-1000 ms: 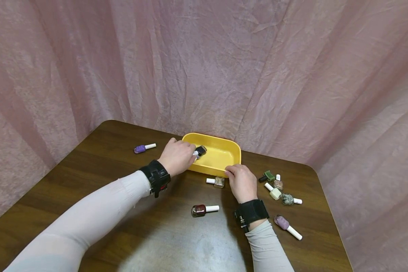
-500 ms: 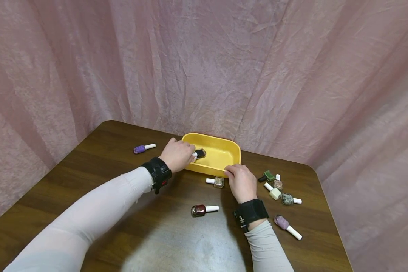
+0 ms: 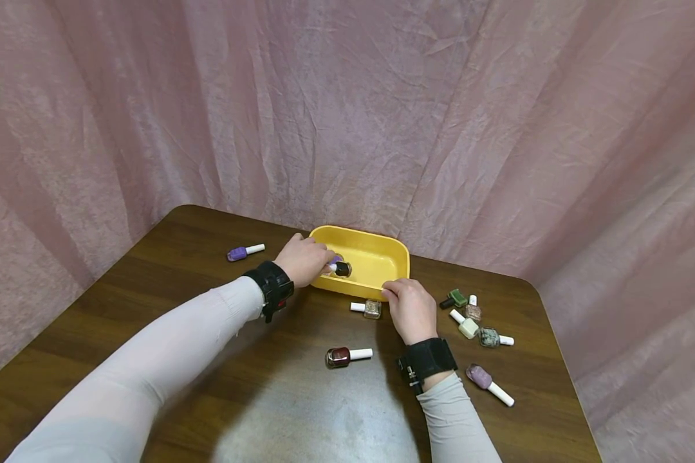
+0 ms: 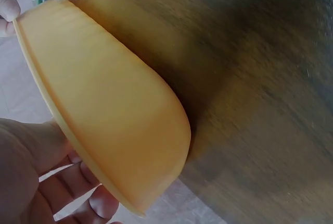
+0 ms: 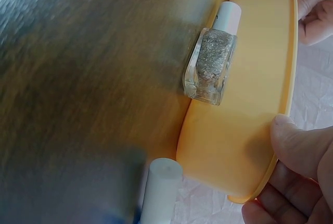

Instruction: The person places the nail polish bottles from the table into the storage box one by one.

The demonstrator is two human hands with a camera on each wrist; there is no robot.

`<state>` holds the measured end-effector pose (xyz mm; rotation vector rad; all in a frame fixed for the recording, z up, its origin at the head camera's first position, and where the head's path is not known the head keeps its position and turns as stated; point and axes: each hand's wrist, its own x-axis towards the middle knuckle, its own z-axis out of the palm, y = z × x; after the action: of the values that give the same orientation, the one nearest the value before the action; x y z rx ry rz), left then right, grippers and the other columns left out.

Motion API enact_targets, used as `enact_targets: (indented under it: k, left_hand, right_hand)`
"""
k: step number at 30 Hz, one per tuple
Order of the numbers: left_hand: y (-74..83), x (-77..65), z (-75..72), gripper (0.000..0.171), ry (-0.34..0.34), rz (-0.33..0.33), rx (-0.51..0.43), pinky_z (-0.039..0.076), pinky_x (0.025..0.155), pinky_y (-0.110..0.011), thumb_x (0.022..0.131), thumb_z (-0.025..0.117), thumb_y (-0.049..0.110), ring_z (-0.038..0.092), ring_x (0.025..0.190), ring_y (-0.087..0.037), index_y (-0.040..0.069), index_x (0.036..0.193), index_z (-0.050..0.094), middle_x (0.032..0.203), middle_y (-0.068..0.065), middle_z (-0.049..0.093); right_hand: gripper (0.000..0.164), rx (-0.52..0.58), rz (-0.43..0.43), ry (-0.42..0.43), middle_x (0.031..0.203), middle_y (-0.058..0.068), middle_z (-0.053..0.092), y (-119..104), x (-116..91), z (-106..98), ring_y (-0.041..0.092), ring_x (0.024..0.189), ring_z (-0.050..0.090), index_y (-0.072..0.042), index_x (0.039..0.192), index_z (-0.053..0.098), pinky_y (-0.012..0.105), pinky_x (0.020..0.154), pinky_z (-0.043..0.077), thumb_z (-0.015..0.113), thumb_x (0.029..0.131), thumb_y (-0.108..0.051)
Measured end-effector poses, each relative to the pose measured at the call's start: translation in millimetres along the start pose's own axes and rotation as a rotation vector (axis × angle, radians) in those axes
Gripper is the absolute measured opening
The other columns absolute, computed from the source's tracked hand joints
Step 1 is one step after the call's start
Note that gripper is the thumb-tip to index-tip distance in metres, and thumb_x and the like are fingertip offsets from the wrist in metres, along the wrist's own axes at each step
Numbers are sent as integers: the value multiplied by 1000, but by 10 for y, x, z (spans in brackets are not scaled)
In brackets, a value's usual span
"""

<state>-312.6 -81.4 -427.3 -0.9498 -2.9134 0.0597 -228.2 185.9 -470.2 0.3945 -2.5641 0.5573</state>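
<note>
A yellow plastic tray (image 3: 382,264) stands near the table's back edge. Inside its left end, a black nail polish bottle (image 3: 343,269) and a purple nail polish bottle (image 3: 338,258) lie close together. My left hand (image 3: 304,259) reaches over that end, fingertips right at these bottles; the left wrist view shows bent fingers (image 4: 67,182) beyond the rim, and I cannot tell whether they grip a bottle. With thumb outside and fingers behind the rim, my right hand (image 3: 412,310) pinches the tray's near right corner. A glitter nail polish bottle (image 5: 213,60) lies along the tray's near wall.
A dark red nail polish bottle (image 3: 338,357) lies in the table's middle, a purple one (image 3: 237,253) at left. Right of my right hand lie green (image 3: 458,298), pale cream (image 3: 468,328), speckled grey (image 3: 489,337) and lilac (image 3: 479,377) bottles. A pink curtain (image 3: 347,116) hangs behind.
The black bottle in the tray has turned and shifted toward the near wall, and the purple one beside it now shows. My left hand has shifted slightly; my right hand stays on the rim.
</note>
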Motion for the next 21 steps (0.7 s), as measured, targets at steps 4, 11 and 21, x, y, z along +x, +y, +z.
enact_targets:
  k: [4, 11, 21]
  left_hand:
    - [-20, 29, 24, 35, -12, 12, 6, 51, 91, -50, 108, 73, 36, 71, 107, -29, 26, 142, 76, 115, -3, 81]
    - [-54, 101, 76, 31, -37, 30, 35, 47, 88, -47, 107, 74, 38, 65, 94, -25, 31, 137, 78, 105, 0, 79]
    - [-84, 167, 83, 32, -86, 50, 24, 45, 90, -47, 107, 71, 41, 62, 91, -23, 32, 137, 78, 109, 4, 82]
  right_hand:
    - [5, -1, 4, -3, 94, 4, 78, 3, 2, 11, 31, 97, 74, -12, 101, 86, 52, 76, 61, 86, 97, -13]
    - [5, -1, 11, -12, 95, 5, 78, -4, 3, 7, 31, 97, 74, -12, 101, 86, 52, 77, 61, 86, 97, -13]
    - [5, 4, 6, -5, 94, 4, 78, -11, -7, 2, 31, 97, 74, -12, 101, 86, 52, 76, 61, 86, 97, -13]
